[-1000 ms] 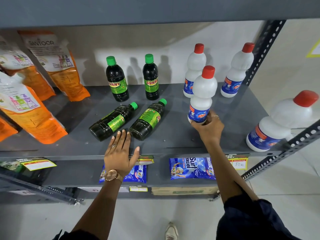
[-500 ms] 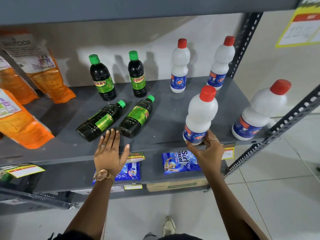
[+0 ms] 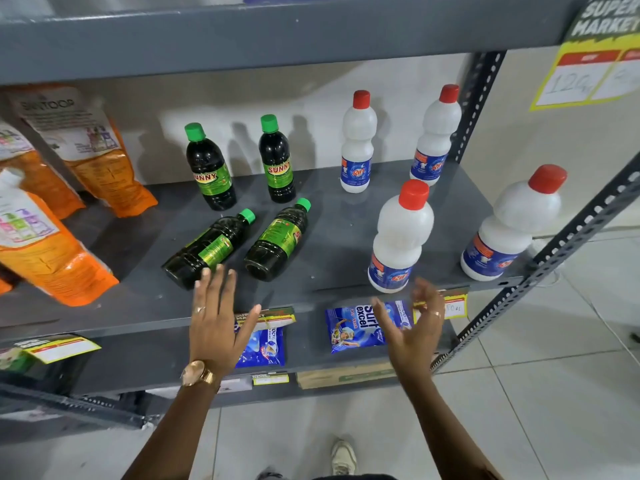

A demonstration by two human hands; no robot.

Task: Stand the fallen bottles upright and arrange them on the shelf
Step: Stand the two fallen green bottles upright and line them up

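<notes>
Two dark bottles with green caps lie on their sides on the grey shelf (image 3: 339, 237): the left fallen bottle (image 3: 207, 249) and the right fallen bottle (image 3: 277, 240). Behind them two matching bottles (image 3: 209, 168) (image 3: 277, 161) stand upright. Several white bottles with red caps stand upright; the nearest one (image 3: 398, 240) is at the shelf's front edge. My left hand (image 3: 214, 320) is open, its fingertips just in front of the left fallen bottle. My right hand (image 3: 412, 323) is open and empty, just below the nearest white bottle, not touching it.
Orange refill pouches (image 3: 52, 251) lean at the shelf's left. A perforated metal upright (image 3: 561, 251) runs diagonally at the right. Blue detergent sachets (image 3: 356, 323) hang below the shelf edge, beside price tags (image 3: 453, 306). Tiled floor and a shoe (image 3: 343, 457) are below.
My right hand set the white bottle down at the shelf's front edge, let go and drew back. My left hand stayed open near the fallen dark bottles.
</notes>
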